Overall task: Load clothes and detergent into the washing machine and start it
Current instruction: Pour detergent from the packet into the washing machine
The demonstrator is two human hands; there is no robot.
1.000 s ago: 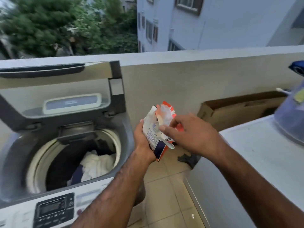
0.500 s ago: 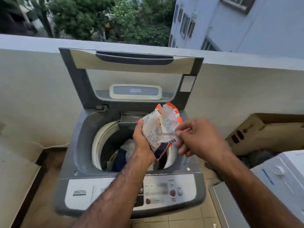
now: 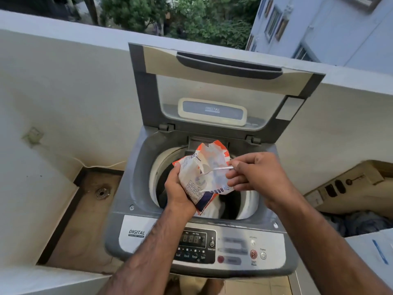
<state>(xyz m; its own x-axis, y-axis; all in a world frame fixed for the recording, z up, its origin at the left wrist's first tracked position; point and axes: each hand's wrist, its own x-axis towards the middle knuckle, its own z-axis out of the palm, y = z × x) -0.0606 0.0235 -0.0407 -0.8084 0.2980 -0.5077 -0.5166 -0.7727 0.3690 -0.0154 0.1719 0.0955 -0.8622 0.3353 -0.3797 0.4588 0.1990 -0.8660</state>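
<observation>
The tiled balcony floor (image 3: 70,235) carries the top-loading washing machine (image 3: 127,188) — lid raised — with a round floor drain (image 3: 102,192) to its left and a cardboard box (image 3: 359,184) at right.

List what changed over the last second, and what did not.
The view swung left, so the washing machine now sits centred beneath both hands. The right hand drew a spoon partly out of the detergent packet. Unchanged: the left hand grips the packet, the lid is up, and clothes lie in the drum.
</observation>
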